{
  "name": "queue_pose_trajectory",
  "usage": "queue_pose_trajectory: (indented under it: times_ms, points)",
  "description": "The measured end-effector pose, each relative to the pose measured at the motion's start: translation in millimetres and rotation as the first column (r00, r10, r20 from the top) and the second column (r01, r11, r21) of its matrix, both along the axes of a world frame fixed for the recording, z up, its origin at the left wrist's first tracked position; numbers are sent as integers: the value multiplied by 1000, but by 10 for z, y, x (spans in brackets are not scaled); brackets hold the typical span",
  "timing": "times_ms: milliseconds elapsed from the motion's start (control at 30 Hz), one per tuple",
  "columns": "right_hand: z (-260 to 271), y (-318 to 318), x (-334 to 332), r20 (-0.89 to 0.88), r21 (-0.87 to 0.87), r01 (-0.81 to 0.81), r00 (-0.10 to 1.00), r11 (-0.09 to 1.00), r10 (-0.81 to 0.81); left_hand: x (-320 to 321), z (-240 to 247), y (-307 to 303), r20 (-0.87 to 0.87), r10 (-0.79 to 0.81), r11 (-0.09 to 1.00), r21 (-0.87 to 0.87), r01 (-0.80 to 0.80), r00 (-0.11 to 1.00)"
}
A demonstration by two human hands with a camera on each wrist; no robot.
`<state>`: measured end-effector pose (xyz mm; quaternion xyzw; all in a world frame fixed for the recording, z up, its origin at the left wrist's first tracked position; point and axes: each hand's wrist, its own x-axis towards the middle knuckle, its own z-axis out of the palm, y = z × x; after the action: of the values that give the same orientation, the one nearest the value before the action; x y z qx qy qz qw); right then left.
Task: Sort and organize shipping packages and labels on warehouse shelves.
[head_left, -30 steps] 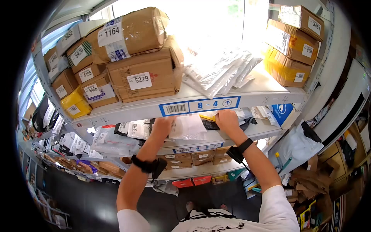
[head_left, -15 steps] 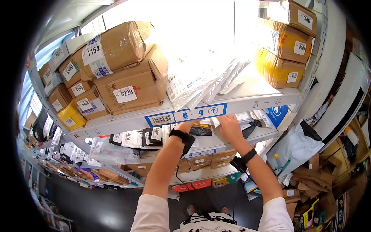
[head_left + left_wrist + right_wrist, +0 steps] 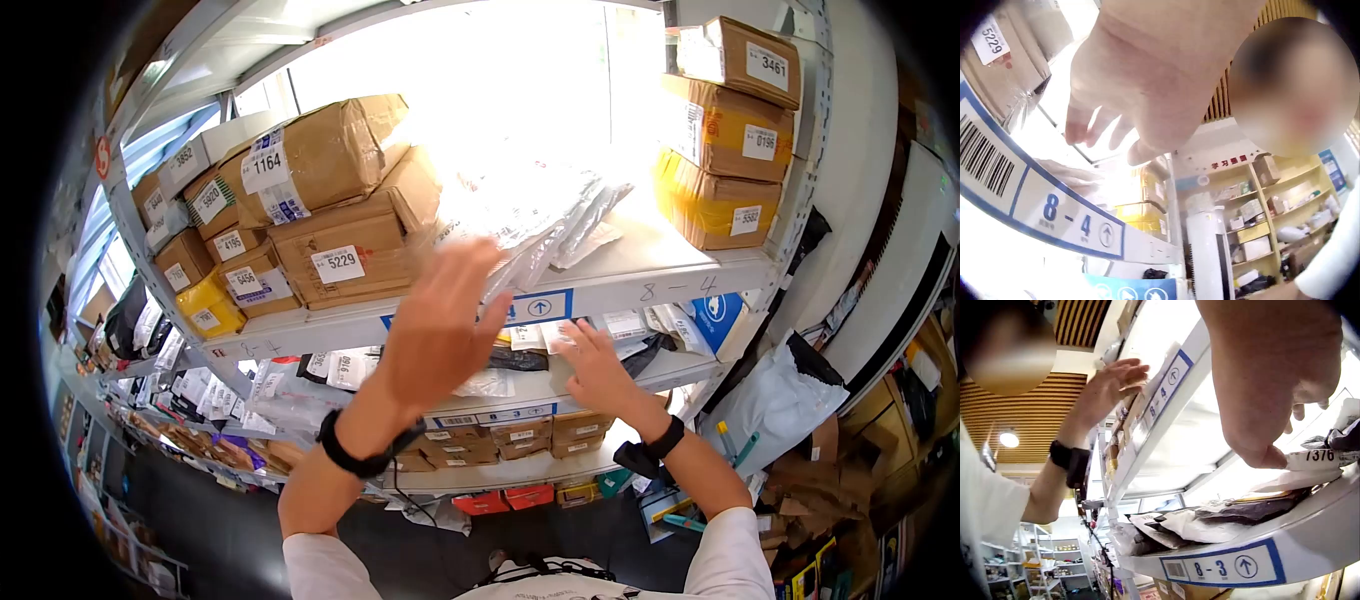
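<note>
The upper shelf [image 3: 620, 292] spans my head view, with cardboard boxes [image 3: 385, 250] at its left end and a crumpled, glossy pile of white plastic packets [image 3: 575, 215] in the middle. My left hand [image 3: 435, 330] is raised before its front edge, fingers extended and open, gripping nothing. On the lower shelf [image 3: 650, 380] lie flat white and black bagged parcels [image 3: 520, 358]; my right hand [image 3: 600, 375] reaches in over them, fingers spread and loosely bent. The right wrist view adds what the head view can't resolve for me: a thumb against a white packet [image 3: 1316, 461] printed 7376. Only the left wrist view gives me the wall shelving [image 3: 1250, 219] with red characters above.
</note>
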<state>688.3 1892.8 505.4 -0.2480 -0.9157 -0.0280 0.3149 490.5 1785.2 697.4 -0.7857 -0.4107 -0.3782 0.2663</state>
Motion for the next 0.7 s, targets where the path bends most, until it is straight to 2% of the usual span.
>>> queue_pose_trajectory:
  times_ms: [67,100,167,233,267,333,367,400,500,533,600,633,700]
  points:
    - [11,-146,10,-31,-31,-50,998,998,49,-44,-45,206,-26,208,973,-101,-210,978]
    - [20,-214,21,-63,-55,-107,993,993,103,-46,-39,233,-28,202,974,-102,-204,979]
    - [29,-273,75,-82,-72,-104,992,992,98,-32,-14,266,-75,263,937,-216,-273,962]
    - [24,-208,144,-98,8,-84,992,996,85,-12,17,260,-110,288,923,-232,-306,951]
    - [47,-75,125,-145,75,12,989,997,-1,-9,19,254,-139,323,906,-242,-349,936]
    - [233,211,229,-179,-133,171,965,976,-194,-16,11,276,-143,330,908,-222,-355,933]
    - [212,460,255,-146,21,333,934,943,-327,-19,2,282,-145,343,910,-195,-367,928]
    - [95,767,257,-136,182,475,879,861,-456,-16,-3,285,-151,343,915,-172,-366,927]
    - [-165,1470,239,-206,205,552,832,808,-515,-1,-8,271,-144,345,916,-165,-366,928]
    - [-157,1517,235,-209,213,555,830,804,-518,-6,-7,269,-140,341,919,-158,-361,929]
    - [-139,1620,202,-542,244,504,779,829,-314,-41,-2,264,-124,326,917,-200,-345,937]
    - [-82,1597,212,-543,254,501,782,827,-306,-60,17,268,-118,330,918,-191,-347,937]
    - [-5,1337,296,-350,375,473,869,797,-351,-86,-18,252,-102,301,935,-166,-314,948]
